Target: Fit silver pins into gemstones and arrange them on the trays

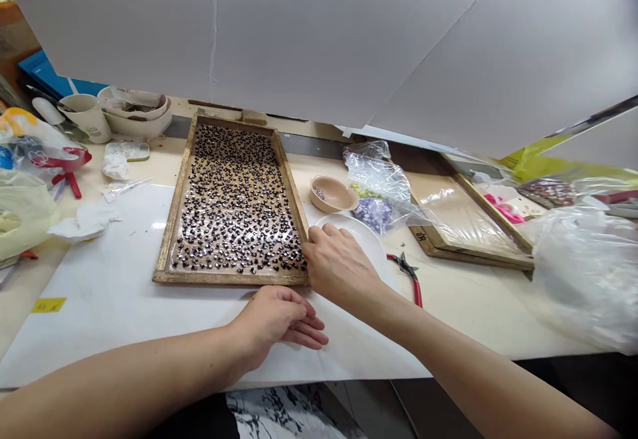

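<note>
Bending at the near right corner of the wooden tray, the right hand curls its fingers inward; whether they pinch anything, I cannot tell. The left hand waits loosely parted below the front edge, seemingly empty. Raised sides likely keep the black beads off the surface; the bowl sits near, probably for reach.

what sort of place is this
Probably a craft workshop or hobby table: a wooden tray of small dark pieces, red-handled pliers and a clear bag of purple bits suggest small handwork.
</note>
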